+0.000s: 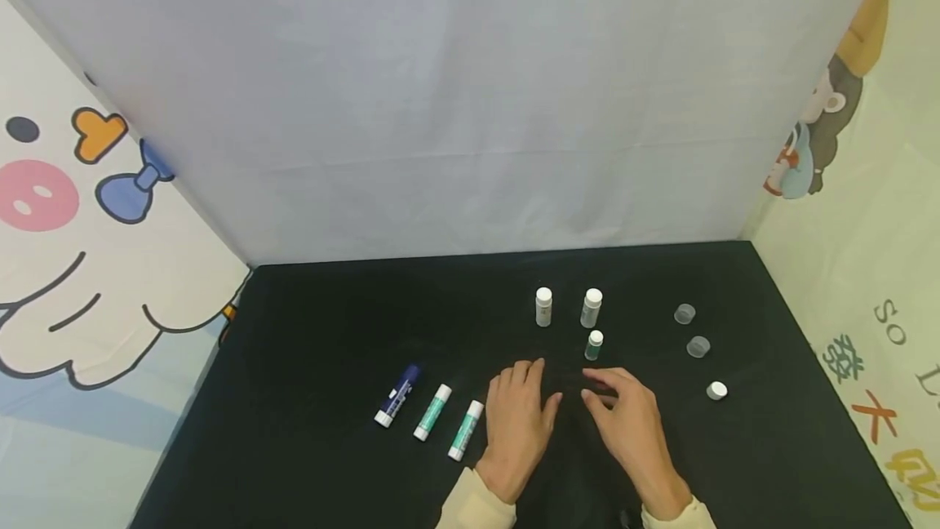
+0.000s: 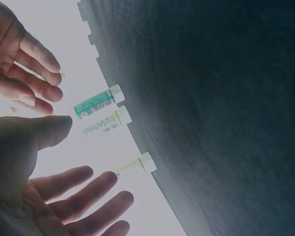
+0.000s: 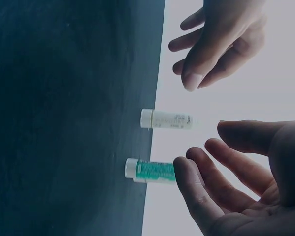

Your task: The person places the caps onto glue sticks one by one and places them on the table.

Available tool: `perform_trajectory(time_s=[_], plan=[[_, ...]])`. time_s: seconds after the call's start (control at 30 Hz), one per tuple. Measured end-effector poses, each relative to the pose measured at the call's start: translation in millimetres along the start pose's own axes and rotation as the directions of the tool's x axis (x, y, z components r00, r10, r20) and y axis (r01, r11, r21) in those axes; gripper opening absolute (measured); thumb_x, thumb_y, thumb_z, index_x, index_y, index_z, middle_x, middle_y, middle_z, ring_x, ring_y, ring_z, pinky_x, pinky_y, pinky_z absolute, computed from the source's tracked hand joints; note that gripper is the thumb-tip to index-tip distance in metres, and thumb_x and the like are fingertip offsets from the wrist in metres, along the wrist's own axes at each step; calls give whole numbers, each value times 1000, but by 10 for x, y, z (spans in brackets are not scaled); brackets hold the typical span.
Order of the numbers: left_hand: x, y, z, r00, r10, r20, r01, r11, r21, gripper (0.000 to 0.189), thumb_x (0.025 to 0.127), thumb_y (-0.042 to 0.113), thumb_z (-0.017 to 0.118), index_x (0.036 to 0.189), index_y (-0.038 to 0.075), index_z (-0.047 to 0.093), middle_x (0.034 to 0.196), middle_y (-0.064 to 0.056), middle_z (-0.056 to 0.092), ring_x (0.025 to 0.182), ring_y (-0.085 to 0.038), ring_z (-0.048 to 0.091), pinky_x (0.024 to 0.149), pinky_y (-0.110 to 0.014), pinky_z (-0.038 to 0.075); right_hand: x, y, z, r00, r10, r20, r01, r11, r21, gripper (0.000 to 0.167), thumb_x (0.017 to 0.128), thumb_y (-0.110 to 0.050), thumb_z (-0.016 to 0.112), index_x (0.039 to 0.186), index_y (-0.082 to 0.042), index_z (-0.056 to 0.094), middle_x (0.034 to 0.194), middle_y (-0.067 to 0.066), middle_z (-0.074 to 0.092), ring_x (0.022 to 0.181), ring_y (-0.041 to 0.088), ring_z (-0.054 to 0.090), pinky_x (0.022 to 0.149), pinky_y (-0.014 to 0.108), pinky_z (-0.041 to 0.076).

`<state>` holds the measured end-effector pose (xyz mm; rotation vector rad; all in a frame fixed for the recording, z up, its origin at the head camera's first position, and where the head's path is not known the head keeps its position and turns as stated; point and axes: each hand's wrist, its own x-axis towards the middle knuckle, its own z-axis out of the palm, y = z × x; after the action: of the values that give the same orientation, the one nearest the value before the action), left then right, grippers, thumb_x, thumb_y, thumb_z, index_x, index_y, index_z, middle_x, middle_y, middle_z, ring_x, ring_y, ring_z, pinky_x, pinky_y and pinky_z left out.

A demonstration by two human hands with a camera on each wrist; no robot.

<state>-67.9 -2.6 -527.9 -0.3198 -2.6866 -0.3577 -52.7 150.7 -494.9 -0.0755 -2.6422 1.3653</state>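
Green-labelled bottle (image 1: 593, 347) stands upright just beyond the right hand (image 1: 633, 428) — probably apart from it, though in the head view the gap is small. This hand is loosely curved, the left hand (image 1: 514, 419) straighter, relaxed — left of it lies a green-white tube (image 1: 466, 431).

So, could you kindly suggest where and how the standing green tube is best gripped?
I'd suggest pinching the green tube around its body, below the white cap, with the right hand coming from the near side. It stands upright and looks slim, so thumb and fingers could close on opposite sides, while a pale tube stands just behind it.
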Motion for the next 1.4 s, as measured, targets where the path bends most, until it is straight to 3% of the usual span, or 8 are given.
perform_trajectory(time_s=[0.53, 1.13, 1.4], plan=[[30, 127, 65, 999, 8, 37, -7, 1000, -17, 51, 86, 37, 89, 127, 9, 73, 115, -4, 72, 102, -23, 70, 92, -39, 55, -4, 187, -222, 995, 41, -93, -46, 998, -48, 26, 88, 7, 77, 114, 5, 77, 112, 22, 74, 100, 41, 75, 84, 48, 62], [142, 254, 161, 999, 25, 20, -24, 998, -50, 53, 88, 37, 87, 129, 9, 72, 114, -4, 73, 101, -22, 70, 89, -37, 55, 41, 423, -463, 975, 66, -213, -93, 988, -120, 27, 86, 5, 78, 113, 4, 78, 104, 21, 74, 89, 41, 78, 77, 50, 62], [176, 286, 227, 1000, 17, 16, -16, 997, -70, 53, 88, 38, 87, 130, 9, 72, 114, -4, 73, 100, -22, 70, 87, -38, 55, 58, 512, -575, 963, 116, -242, -152, 979, -135, 29, 87, 3, 77, 116, 3, 78, 110, 23, 73, 90, 41, 78, 78, 54, 61]])
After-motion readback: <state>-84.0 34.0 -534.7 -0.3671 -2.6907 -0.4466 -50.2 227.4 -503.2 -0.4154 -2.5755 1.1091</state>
